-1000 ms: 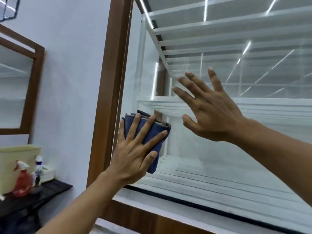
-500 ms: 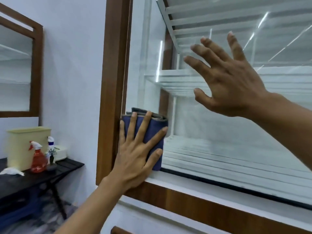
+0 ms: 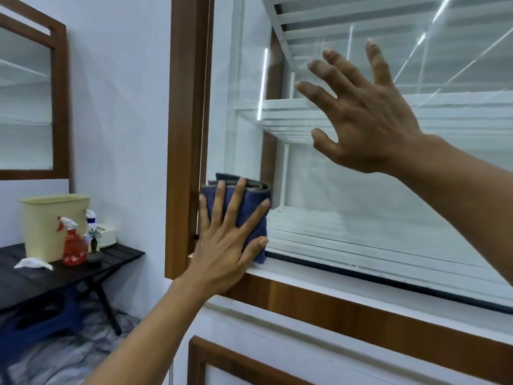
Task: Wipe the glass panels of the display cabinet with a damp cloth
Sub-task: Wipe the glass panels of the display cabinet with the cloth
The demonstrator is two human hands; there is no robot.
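1. fingers (image 3: 239, 198) of the left hand (image 3: 222, 245) lie straight and spread, pressing one folded blue cloth (image 3: 254, 194) into the lower left corner of the glass panel (image 3: 361, 218).
2. right hand (image 3: 369, 126) splayed, holding nothing.
3. two spray bottles (image 3: 72, 245) and one beige bin (image 3: 47, 223) on the dark surface (image 3: 116, 254).

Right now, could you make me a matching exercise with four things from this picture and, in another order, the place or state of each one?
Things:
1. blue cloth
2. left hand
3. right hand
4. red spray bottle

Place or state:
A. stands on the black table
B. fingers spread, holding nothing
C. pressed flat on the cloth
D. at the lower left corner of the glass panel

Pairs: 1-D, 2-C, 3-B, 4-A
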